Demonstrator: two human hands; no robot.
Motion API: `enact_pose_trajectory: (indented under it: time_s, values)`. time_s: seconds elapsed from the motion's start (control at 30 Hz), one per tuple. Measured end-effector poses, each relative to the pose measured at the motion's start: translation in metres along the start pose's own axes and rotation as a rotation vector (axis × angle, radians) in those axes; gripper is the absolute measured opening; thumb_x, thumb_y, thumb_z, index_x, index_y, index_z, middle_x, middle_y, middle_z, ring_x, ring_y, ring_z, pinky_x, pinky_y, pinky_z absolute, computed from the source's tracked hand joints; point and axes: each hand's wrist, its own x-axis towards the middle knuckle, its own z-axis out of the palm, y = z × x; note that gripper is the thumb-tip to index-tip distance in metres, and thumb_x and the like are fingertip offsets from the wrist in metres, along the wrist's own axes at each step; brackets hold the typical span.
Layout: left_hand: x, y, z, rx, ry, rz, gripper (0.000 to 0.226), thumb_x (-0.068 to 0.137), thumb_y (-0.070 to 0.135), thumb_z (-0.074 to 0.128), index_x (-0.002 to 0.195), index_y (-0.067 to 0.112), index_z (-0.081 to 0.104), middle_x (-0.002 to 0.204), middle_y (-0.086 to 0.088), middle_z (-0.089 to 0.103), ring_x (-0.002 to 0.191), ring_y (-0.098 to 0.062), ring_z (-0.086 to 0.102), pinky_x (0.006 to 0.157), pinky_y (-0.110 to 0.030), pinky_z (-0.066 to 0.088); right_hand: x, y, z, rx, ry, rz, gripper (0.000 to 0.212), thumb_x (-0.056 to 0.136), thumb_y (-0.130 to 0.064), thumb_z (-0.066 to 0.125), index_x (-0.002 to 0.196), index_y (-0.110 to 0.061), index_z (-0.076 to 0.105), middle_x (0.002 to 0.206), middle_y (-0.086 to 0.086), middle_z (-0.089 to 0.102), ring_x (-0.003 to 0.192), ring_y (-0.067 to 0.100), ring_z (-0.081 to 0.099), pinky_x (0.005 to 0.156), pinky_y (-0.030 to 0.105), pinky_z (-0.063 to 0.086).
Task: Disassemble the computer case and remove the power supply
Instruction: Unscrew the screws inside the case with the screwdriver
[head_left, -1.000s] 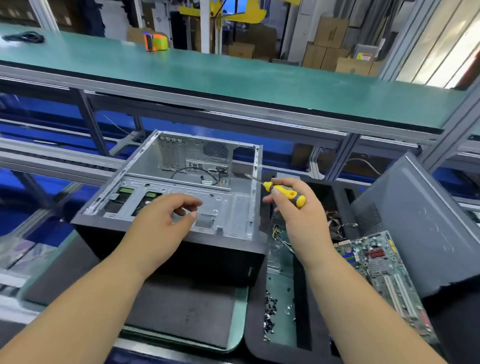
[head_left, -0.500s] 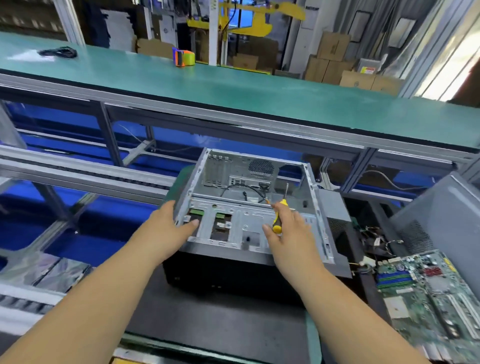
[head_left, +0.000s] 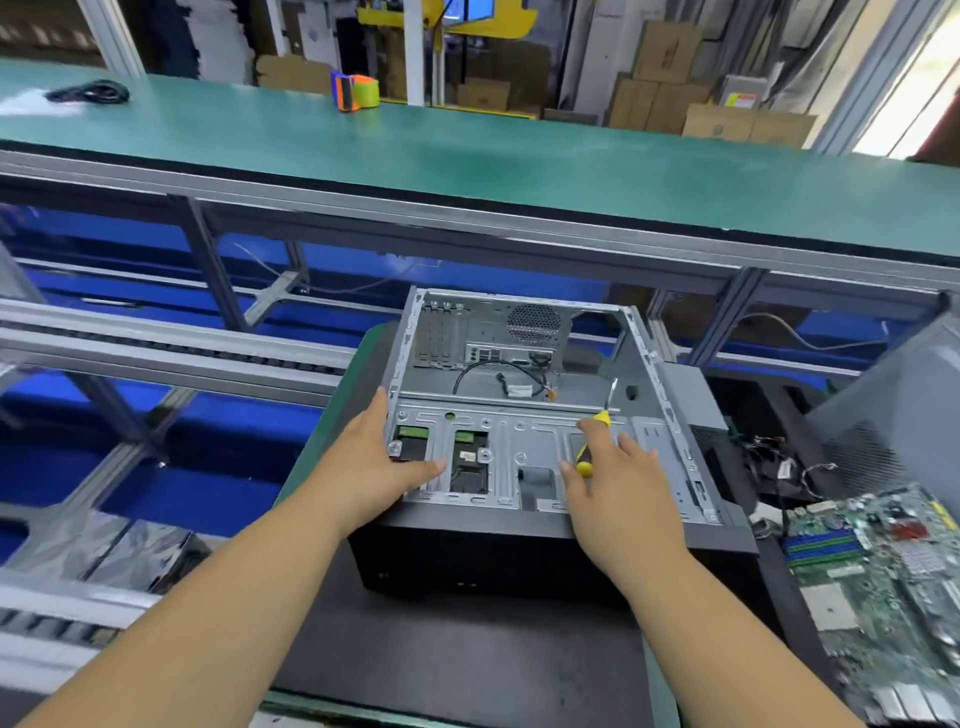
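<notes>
We work at a green-topped bench (head_left: 332, 410) whose surface is mostly covered by a dark grey rubber mat (head_left: 467, 649). On the mat sits the open grey metal computer case (head_left: 519, 447) with its black front panel facing us. To its right a green printed circuit board (head_left: 878, 587) lies flat. Behind, a long raised green shelf (head_left: 519, 171) carries an orange-and-green tape dispenser (head_left: 356, 91) and a coiled black cable (head_left: 91, 93).

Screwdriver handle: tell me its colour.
Yellow with black, seen in the head view: the screwdriver held in the right hand.
</notes>
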Motion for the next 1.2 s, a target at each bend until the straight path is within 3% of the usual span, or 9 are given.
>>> enact_pose_trajectory:
  time_s: [0.13, 0.3, 0.43, 0.57, 0.67, 0.83, 1.03, 1.1, 1.2]
  values:
    - [-0.008, 0.007, 0.02, -0.022, 0.063, 0.002, 0.111, 0.073, 0.05, 0.077, 0.154, 0.037, 0.003, 0.16, 0.014, 0.017, 0.142, -0.01, 0.028, 0.111, -0.029, 0.025, 0.006, 0.02, -0.01, 0.082, -0.03, -0.033, 0.043, 0.097, -0.037, 0.05, 0.137, -0.026, 0.04, 0.099, 0.0, 0.056, 0.109, 0.029, 0.046, 0.104, 0.053, 0.037]
    - [-0.012, 0.012, 0.026, -0.017, 0.081, -0.018, 0.11, 0.076, 0.051, 0.075, 0.155, 0.035, 0.001, 0.161, 0.014, 0.013, 0.144, -0.01, 0.024, 0.111, -0.029, 0.024, 0.013, 0.029, -0.026, 0.312, 0.073, -0.133, 0.032, 0.095, -0.033, 0.057, 0.126, -0.033, 0.052, 0.084, -0.015, 0.059, 0.082, 0.014, 0.049, 0.097, 0.051, 0.044]
    - [-0.013, 0.014, 0.022, -0.08, 0.083, -0.005, 0.1, 0.079, 0.045, 0.074, 0.154, 0.04, 0.007, 0.159, 0.013, 0.021, 0.141, -0.01, 0.031, 0.112, -0.029, 0.027, 0.019, 0.02, -0.042, 0.484, 0.1, -0.167, 0.027, 0.09, -0.059, 0.048, 0.114, -0.048, 0.053, 0.074, -0.013, 0.067, 0.084, 0.021, 0.058, 0.081, 0.044, 0.05]
    - [-0.017, 0.01, 0.016, -0.062, 0.155, 0.022, 0.085, 0.077, 0.037, 0.076, 0.145, 0.048, 0.027, 0.143, 0.014, 0.036, 0.116, -0.006, 0.045, 0.096, -0.025, 0.039, 0.026, 0.003, -0.048, 0.711, 0.145, -0.17, 0.028, 0.084, -0.068, 0.051, 0.103, -0.05, 0.061, 0.082, -0.019, 0.067, 0.072, 0.004, 0.063, 0.06, 0.03, 0.049]
    - [-0.017, 0.002, 0.008, 0.002, 0.194, 0.043, 0.072, 0.075, 0.038, 0.078, 0.135, 0.049, 0.04, 0.133, 0.018, 0.036, 0.11, -0.005, 0.048, 0.091, -0.024, 0.041, 0.029, -0.012, -0.046, 0.828, 0.16, -0.196, 0.017, 0.089, -0.057, 0.058, 0.1, -0.046, 0.065, 0.091, -0.025, 0.066, 0.079, 0.001, 0.062, 0.066, 0.024, 0.048]
    - [-0.013, -0.009, -0.005, 0.031, 0.198, 0.143, 0.055, 0.077, 0.036, 0.078, 0.122, 0.049, 0.049, 0.125, 0.027, 0.036, 0.114, 0.006, 0.04, 0.092, -0.015, 0.029, 0.034, -0.038, -0.037, 0.938, 0.124, -0.201, 0.012, 0.092, -0.046, 0.062, 0.096, -0.037, 0.07, 0.08, -0.024, 0.064, 0.074, -0.001, 0.059, 0.067, 0.015, 0.045]
    - [-0.005, -0.015, -0.02, 0.054, 0.109, 0.229, 0.048, 0.075, 0.041, 0.079, 0.116, 0.046, 0.055, 0.139, 0.022, 0.035, 0.129, 0.003, 0.035, 0.108, -0.024, 0.03, 0.037, -0.072, -0.026, 0.961, 0.073, -0.172, 0.029, 0.087, -0.053, 0.06, 0.086, -0.027, 0.071, 0.083, -0.009, 0.071, 0.082, 0.008, 0.065, 0.068, 0.014, 0.048]
    - [-0.002, -0.017, -0.023, 0.061, 0.092, 0.235, 0.045, 0.074, 0.042, 0.08, 0.112, 0.047, 0.056, 0.142, 0.022, 0.032, 0.131, 0.002, 0.033, 0.109, -0.025, 0.028, 0.038, -0.082, -0.021, 0.937, 0.046, -0.16, 0.03, 0.085, -0.055, 0.057, 0.084, -0.028, 0.071, 0.082, -0.009, 0.071, 0.082, 0.009, 0.066, 0.07, 0.019, 0.049]
    - [0.002, -0.019, -0.024, 0.076, 0.07, 0.26, 0.042, 0.071, 0.042, 0.081, 0.106, 0.045, 0.058, 0.143, 0.023, 0.031, 0.134, 0.002, 0.029, 0.106, -0.023, 0.024, 0.038, -0.094, -0.015, 0.916, 0.012, -0.138, 0.03, 0.085, -0.056, 0.056, 0.081, -0.031, 0.072, 0.08, -0.01, 0.071, 0.079, 0.006, 0.066, 0.065, 0.012, 0.046]
